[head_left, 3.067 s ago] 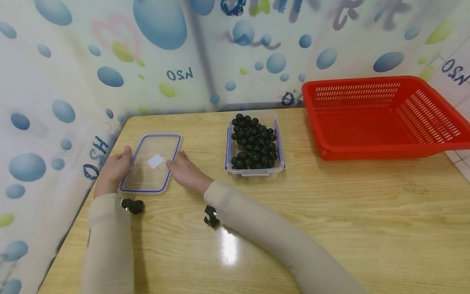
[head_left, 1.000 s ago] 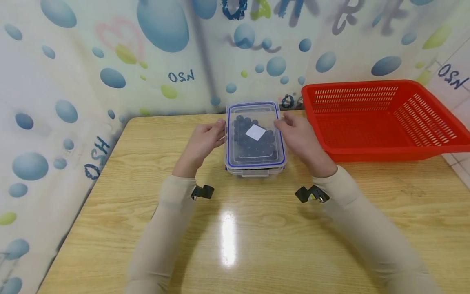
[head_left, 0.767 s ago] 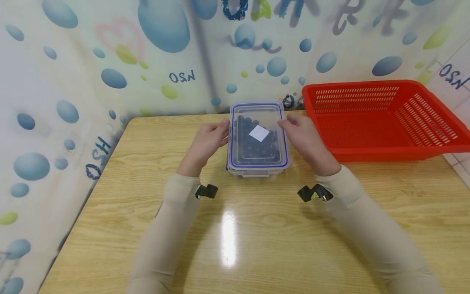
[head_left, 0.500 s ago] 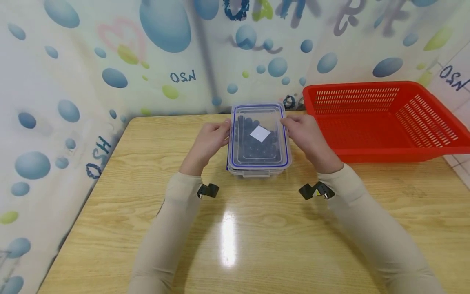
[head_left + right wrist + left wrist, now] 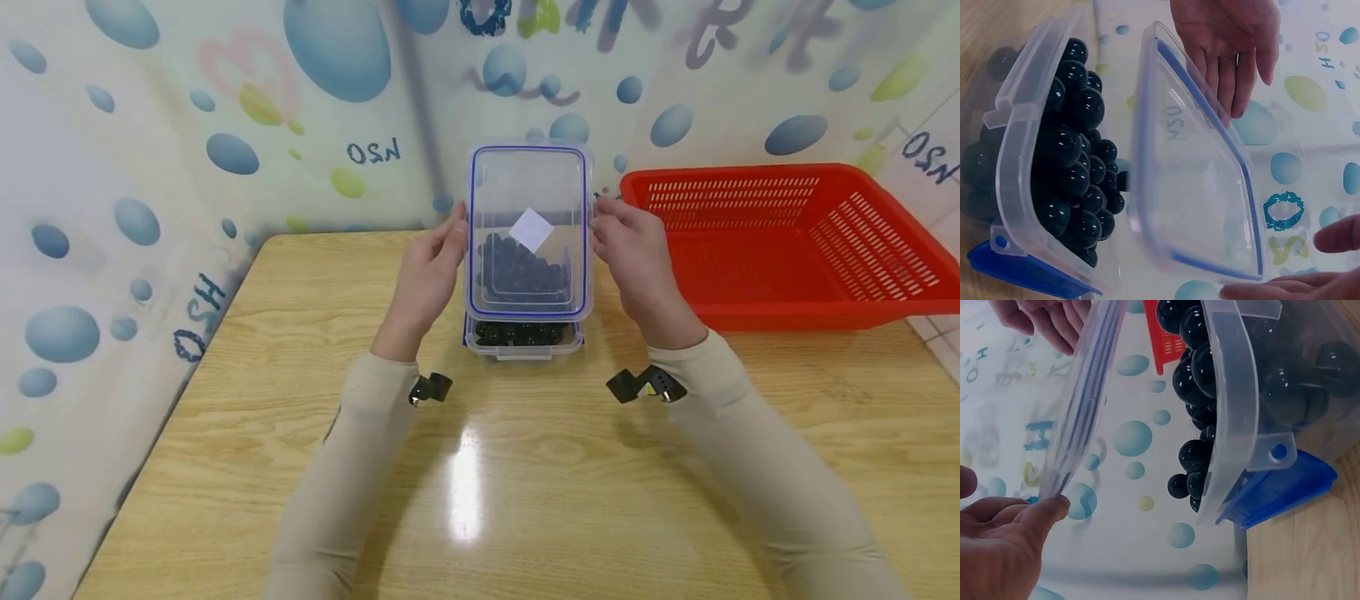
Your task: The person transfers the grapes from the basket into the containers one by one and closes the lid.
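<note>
A clear lid (image 5: 528,183) with a blue seal and a white square label hangs raised and tilted above a clear plastic box (image 5: 525,352). Glossy dark grapes (image 5: 517,335) fill the box and show through the lid. My left hand (image 5: 427,279) is at the lid's left edge; in the left wrist view its fingertips (image 5: 1054,506) touch the rim, thumb apart. At the right edge is my right hand (image 5: 637,258); its fingertips (image 5: 1238,290) meet the rim in the right wrist view, thumb also clear. A blue side latch (image 5: 1288,487) hangs folded out from the box.
A red slotted basket (image 5: 787,312) stands to the right, close beyond my right hand. A patterned wall covering (image 5: 337,108) rises right behind the wooden table (image 5: 300,333). Both wrists wear small black camera mounts.
Earlier the lid lay on the table at the left, then both hands carried it over onto the box. Since half a second ago it has risen and tilted up, uncovering the box's front.
</note>
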Motion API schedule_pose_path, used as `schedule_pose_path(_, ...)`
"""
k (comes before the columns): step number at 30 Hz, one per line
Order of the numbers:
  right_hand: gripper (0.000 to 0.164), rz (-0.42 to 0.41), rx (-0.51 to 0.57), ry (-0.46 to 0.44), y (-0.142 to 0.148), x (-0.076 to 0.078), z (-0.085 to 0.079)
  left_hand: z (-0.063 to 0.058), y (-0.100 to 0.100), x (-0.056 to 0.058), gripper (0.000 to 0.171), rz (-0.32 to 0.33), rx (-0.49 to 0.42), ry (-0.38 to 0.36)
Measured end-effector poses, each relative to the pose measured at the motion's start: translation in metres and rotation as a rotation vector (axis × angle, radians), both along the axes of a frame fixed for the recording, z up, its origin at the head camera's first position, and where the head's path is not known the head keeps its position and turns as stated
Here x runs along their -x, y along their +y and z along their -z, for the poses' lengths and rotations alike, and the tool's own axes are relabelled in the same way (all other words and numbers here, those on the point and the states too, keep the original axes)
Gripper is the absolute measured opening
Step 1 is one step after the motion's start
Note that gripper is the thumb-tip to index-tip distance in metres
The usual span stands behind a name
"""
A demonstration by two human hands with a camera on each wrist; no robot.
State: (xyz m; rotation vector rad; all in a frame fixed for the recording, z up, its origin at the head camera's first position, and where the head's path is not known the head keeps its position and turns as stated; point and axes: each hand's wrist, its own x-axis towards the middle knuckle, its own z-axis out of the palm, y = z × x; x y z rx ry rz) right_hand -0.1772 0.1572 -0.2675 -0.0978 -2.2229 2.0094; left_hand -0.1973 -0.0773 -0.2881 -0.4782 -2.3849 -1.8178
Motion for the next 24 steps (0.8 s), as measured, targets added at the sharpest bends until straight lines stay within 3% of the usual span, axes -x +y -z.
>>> schedule_pose_path(3,0.044,-0.002,0.009,-0.013,0.0007,-0.0012,-0.0022,-0.0009,0.0026,-0.0015,0.045,0.004,0.013,0.048)
schedule_pose_path(6,0.045,0.003,0.101,0.01,0.0011,-0.0026,-0.0031,-0.0013,0.0039,-0.0016,0.044,0.004,0.024,0.077)
schedule_pose_path(11,0.045,-0.009,0.292,0.207,-0.0019,-0.0059,-0.0006,-0.0025,0.0035,-0.0018,0.046,0.031,-0.025,0.145)
schedule_pose_path(17,0.037,-0.034,0.296,0.406,-0.006,-0.0053,0.0004,-0.004,0.0034,-0.0054,0.048,0.089,-0.047,0.271)
schedule_pose_path(20,0.039,-0.057,0.299,0.415,-0.0052,-0.0055,-0.0006,-0.0029,0.0034,-0.0059,0.048,0.108,-0.074,0.314)
schedule_pose_path(24,0.043,-0.09,0.273,0.336,-0.0026,-0.0084,-0.0026,0.0009,0.0034,-0.0059,0.047,0.122,-0.111,0.373)
